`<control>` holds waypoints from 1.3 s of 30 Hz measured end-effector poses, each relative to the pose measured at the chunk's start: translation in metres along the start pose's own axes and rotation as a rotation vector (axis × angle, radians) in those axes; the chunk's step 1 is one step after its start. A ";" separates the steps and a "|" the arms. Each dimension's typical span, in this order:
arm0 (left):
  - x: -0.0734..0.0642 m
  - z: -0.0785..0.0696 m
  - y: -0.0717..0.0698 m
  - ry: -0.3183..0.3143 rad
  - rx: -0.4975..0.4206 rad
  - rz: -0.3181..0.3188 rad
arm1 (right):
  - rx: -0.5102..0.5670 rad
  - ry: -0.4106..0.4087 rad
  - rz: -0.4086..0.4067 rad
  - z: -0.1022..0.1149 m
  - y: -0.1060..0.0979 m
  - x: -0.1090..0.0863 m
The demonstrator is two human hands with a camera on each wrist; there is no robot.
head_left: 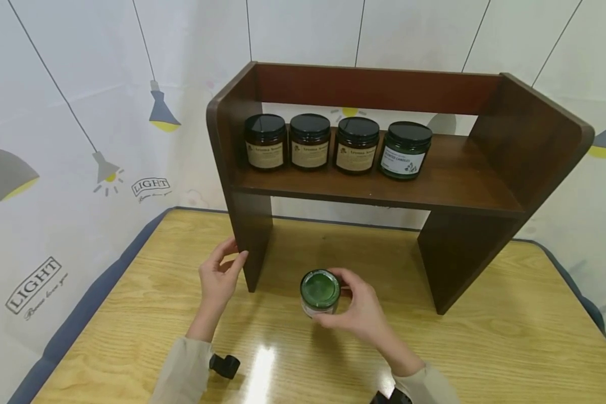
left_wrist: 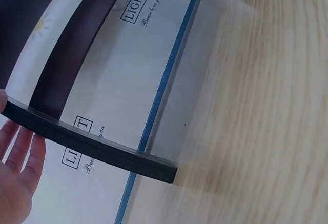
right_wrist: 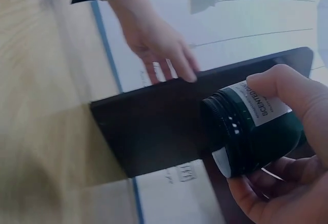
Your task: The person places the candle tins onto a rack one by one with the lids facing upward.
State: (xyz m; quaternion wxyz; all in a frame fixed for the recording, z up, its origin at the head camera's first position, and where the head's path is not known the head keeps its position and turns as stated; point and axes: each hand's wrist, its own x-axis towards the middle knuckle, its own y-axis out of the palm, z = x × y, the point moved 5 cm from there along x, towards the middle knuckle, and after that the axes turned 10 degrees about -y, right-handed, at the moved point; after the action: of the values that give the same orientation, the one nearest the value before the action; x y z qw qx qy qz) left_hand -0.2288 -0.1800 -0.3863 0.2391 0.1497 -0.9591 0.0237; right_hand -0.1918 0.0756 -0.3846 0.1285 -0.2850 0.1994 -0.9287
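Observation:
My right hand [head_left: 361, 308] holds a green glass scented-candle jar [head_left: 320, 292] over the table, between the thumb and the curled fingers. The jar is upside down: its green base faces up in the head view, and the right wrist view shows its dark screw-top end toward the table beside a white label. My left hand [head_left: 219, 275] is at the dark wooden shelf [head_left: 242, 224], thumb at the front edge of its left side panel and fingers along the outer face. The left wrist view shows these fingers [left_wrist: 31, 157] beside the panel edge.
On the shelf board stand three brown jars with beige labels, among them a middle jar [head_left: 310, 141], and right of them a green jar [head_left: 405, 150] with a white label. The right side panel [head_left: 454, 258] stands on the wooden table [head_left: 293, 359]. A printed cloth [head_left: 106, 224] surrounds it.

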 end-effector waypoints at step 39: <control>-0.003 0.000 -0.001 -0.093 0.069 0.024 | -0.199 -0.064 -0.303 0.075 -0.152 -0.005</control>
State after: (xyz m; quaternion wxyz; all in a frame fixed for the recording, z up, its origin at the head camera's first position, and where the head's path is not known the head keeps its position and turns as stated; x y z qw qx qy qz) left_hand -0.2259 -0.1799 -0.3875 0.1886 0.1474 -0.9695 0.0525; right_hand -0.1633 0.1901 -0.2631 -0.0354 -0.3526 0.2407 -0.9036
